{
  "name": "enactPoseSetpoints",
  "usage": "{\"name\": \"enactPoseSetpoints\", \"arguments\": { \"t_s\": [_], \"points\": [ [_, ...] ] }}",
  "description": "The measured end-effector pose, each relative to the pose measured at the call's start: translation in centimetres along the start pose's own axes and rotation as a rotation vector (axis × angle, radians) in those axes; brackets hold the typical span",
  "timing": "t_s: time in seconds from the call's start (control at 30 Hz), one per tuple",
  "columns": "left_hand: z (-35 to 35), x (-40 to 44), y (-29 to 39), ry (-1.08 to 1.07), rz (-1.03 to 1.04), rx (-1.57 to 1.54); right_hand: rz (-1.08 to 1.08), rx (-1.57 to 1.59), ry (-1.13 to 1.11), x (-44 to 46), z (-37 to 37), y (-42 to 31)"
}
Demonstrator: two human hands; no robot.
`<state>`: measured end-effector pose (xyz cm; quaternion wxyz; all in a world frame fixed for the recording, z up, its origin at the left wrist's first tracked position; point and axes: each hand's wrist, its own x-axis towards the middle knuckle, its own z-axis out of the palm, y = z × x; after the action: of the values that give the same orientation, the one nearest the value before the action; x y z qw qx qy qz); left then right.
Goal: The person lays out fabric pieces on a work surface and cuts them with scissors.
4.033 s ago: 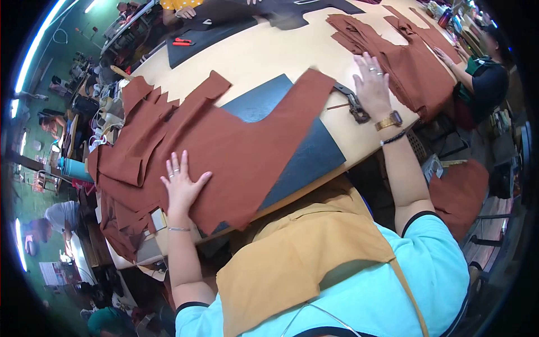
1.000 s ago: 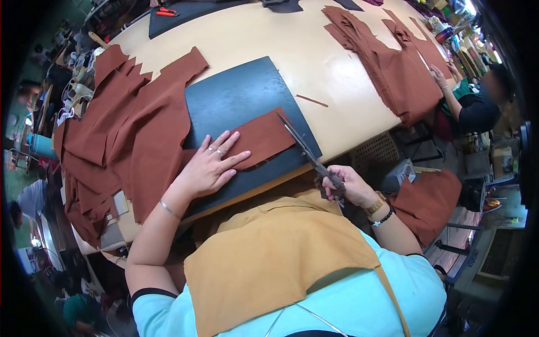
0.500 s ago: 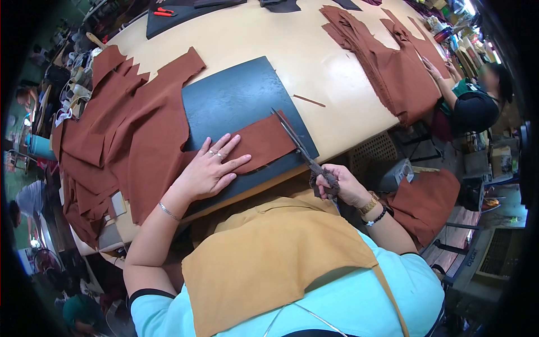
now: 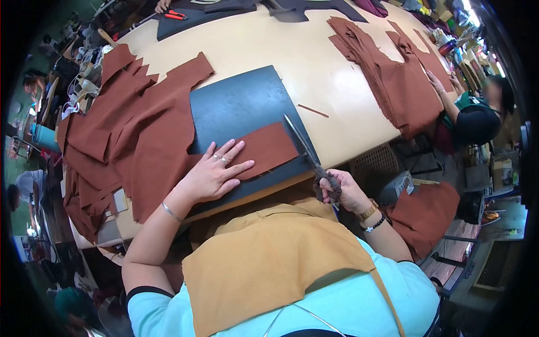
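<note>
My left hand (image 4: 219, 171) lies with fingers spread on a strip of reddish-brown fabric (image 4: 269, 147), pressing it onto a dark cutting mat (image 4: 241, 98). The strip's left part is hidden under this hand. In my right hand (image 4: 345, 194) are long scissors (image 4: 303, 142) with dark cloth wrapped round the handles. Their blades point away from me, just right of the strip's short end, and look nearly closed. A thin brown offcut (image 4: 313, 110) rests on the table beyond the mat.
Large pieces of brown fabric (image 4: 151, 146) spread over the left of the pale table (image 4: 331, 73). A brown fabric stack (image 4: 387, 78) lies at right, by a seated person (image 4: 477, 112). A red cutter (image 4: 177, 15) sits on a dark mat at the far side.
The scissors have shifted slightly right, off the strip's end. My left hand stays on the fabric. Another person's hand has appeared at the far edge near the red cutter.
</note>
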<state>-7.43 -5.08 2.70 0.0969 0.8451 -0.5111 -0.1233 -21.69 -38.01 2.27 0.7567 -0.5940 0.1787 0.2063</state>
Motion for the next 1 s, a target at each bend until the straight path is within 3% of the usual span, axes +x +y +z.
{"name": "enactPoseSetpoints", "arguments": {
  "t_s": [0.13, 0.23, 0.27, 0.33, 0.43, 0.63, 0.7, 0.83, 0.97, 1.0],
  "points": [
    [-2.8, -1.5, 2.2, 0.132, -0.098, 0.023, -0.181, 0.219, 0.157, 1.2, -1.7, 1.9],
    [-2.4, -3.9, 1.1, 0.423, -0.636, 0.054, -0.250, 0.608, 0.167, 1.6, -3.5, 2.2],
    [-0.8, -4.8, -0.3, 0.465, -0.863, 0.030, -0.246, 0.658, 0.173, 1.4, -3.5, 1.2],
    [1.7, -5.9, -2.8, 0.388, -1.094, -0.131, -0.269, 0.703, 0.177, 1.2, -4.2, 0.5],
    [0.9, -3.6, -2.1, 0.289, -1.010, 0.033, -0.301, 0.552, 0.165, 2.1, -5.6, 1.3],
    [0.9, 7.1, -4.2, 0.315, -0.314, 0.106, -0.400, 0.188, 0.146, 2.8, -2.5, 0.8],
    [-0.4, 9.0, -7.0, 0.287, -0.171, 0.068, -0.392, 0.098, 0.120, 2.1, -1.7, 0.3],
    [-3.1, 8.9, -13.8, 0.385, -0.420, 0.400, -0.264, -0.100, 0.117, 0.1, -2.1, 0.3],
    [-2.7, 5.9, -14.8, 0.493, -0.599, 0.367, -0.126, -0.211, 0.039, -0.8, -2.5, 0.5],
    [-2.2, 5.0, -14.2, 0.514, -0.553, 0.317, -0.107, -0.214, 0.009, -0.8, -2.4, 0.6]
  ]
}}
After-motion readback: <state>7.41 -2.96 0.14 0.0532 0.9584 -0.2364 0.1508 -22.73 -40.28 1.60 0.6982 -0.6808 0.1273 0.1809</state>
